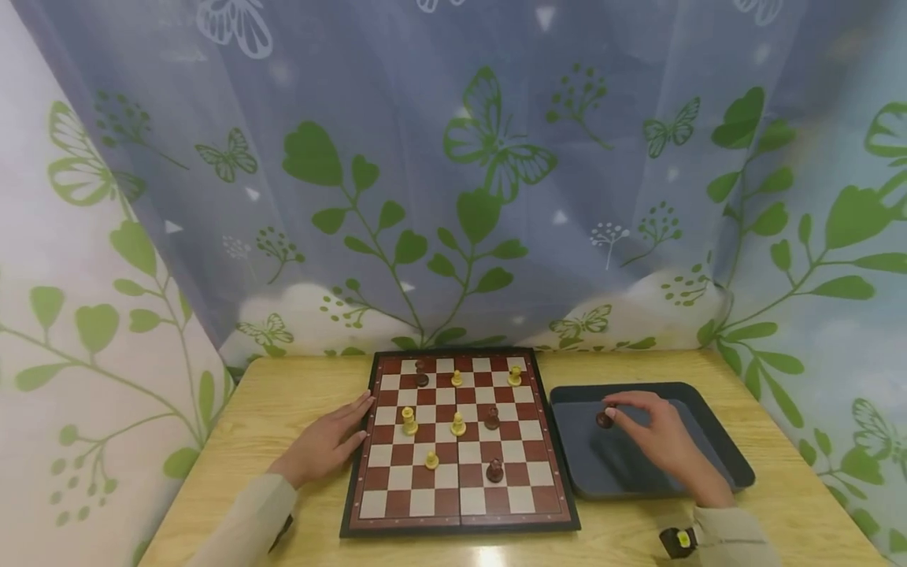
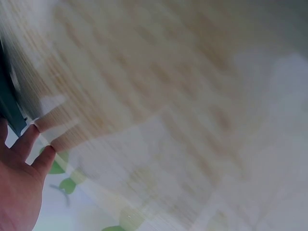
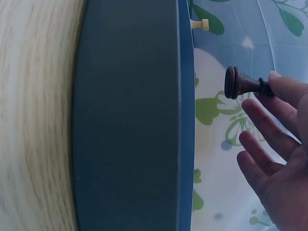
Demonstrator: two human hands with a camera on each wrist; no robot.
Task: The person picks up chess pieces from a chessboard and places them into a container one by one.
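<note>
My right hand (image 1: 662, 441) pinches a dark brown chess piece (image 1: 605, 417) between thumb and fingertips, above the dark grey tray (image 1: 574, 472). In the right wrist view the piece (image 3: 243, 85) is tilted sideways, with its wide base away from the fingers; its top is partly hidden. My left hand (image 1: 322, 441) rests at the left edge of the chessboard (image 1: 460, 529), fingers extended and touching the frame. On the board stand yellow pieces, among them a pawn (image 1: 458, 425) and a rook (image 1: 514, 377), and dark pieces, one near the front right (image 1: 494, 471).
The board and the tray lie side by side on a wooden table (image 1: 298, 386). Behind them hangs a patterned curtain (image 1: 397, 157) with green leaves and butterflies. A taller yellow piece (image 1: 409, 422) stands on the board's left side, and a dark one (image 1: 421, 376) at the back.
</note>
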